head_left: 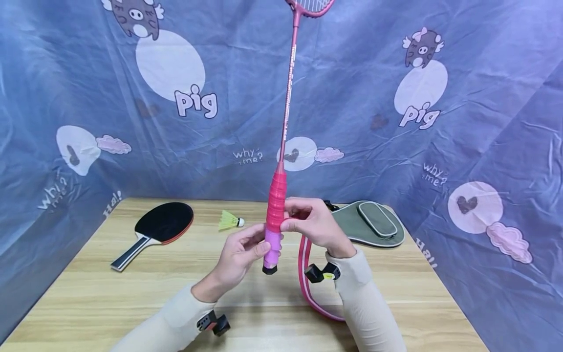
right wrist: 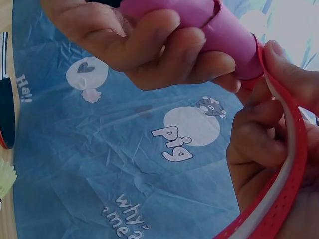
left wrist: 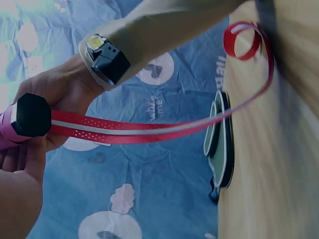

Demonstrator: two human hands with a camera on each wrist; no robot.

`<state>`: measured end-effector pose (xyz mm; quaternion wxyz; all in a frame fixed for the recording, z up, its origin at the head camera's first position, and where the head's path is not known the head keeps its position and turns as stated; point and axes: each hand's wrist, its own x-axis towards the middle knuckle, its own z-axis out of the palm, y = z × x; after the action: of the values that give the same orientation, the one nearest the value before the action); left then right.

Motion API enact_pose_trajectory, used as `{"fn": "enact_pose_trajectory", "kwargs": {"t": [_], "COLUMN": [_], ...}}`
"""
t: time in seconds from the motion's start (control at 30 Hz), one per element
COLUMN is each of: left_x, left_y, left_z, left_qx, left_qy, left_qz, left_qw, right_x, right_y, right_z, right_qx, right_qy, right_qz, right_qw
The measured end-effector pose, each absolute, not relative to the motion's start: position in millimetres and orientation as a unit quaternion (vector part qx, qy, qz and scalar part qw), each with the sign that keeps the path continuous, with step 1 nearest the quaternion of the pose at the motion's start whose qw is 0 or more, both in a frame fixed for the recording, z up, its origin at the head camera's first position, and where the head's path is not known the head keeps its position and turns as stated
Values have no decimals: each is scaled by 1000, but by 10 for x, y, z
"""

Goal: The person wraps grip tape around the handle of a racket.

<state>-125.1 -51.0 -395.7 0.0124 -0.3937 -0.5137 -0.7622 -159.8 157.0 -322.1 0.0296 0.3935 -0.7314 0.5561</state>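
Note:
A pink badminton racket [head_left: 288, 93] stands nearly upright above the table, its head cut off at the top of the head view. Red grip tape [head_left: 276, 200] is wrapped around the upper handle; the lower handle [head_left: 272, 244] shows pink-purple, ending in a black cap [left wrist: 32, 114]. My left hand [head_left: 239, 256] holds that lower part between thumb and fingers. My right hand [head_left: 318, 222] pinches the loose red tape [right wrist: 284, 99] where it meets the handle. From there the tape's tail [left wrist: 149, 132], perforated with a pale centre strip, hangs down to a curl on the table.
On the wooden table [head_left: 176, 303], a black table tennis bat [head_left: 164, 222] lies at left and a yellow shuttlecock [head_left: 230, 221] near the middle back. A green bat case [head_left: 374, 225] lies at the back right. Blue printed cloth [head_left: 246, 98] walls the sides and back.

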Motion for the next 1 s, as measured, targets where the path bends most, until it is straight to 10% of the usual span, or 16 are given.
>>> {"fn": "enact_pose_trajectory", "kwargs": {"t": [0.4,0.67,0.8,1.0], "left_x": [-1343,-1377,-1318,-1234], "left_y": [-559,-553,-501,-387], "left_z": [-3942,-3936,-3923,-3953], "left_qx": [-453,-450,-397,-241], "left_qy": [-372,-362,-406,-597], "left_qz": [-787,-786,-809,-759], "left_qw": [-191,-220,-154,96], "right_x": [-1607,-1596,-1632,-1689], "right_y": [1560,1584,1600,1606], "right_z": [-3195,-3144,-3149,-3238], "right_qx": [437,469,461,406], "right_qy": [-690,-693,-704,-737], "right_qz": [577,547,538,534], "right_qw": [-9,23,49,81]}}
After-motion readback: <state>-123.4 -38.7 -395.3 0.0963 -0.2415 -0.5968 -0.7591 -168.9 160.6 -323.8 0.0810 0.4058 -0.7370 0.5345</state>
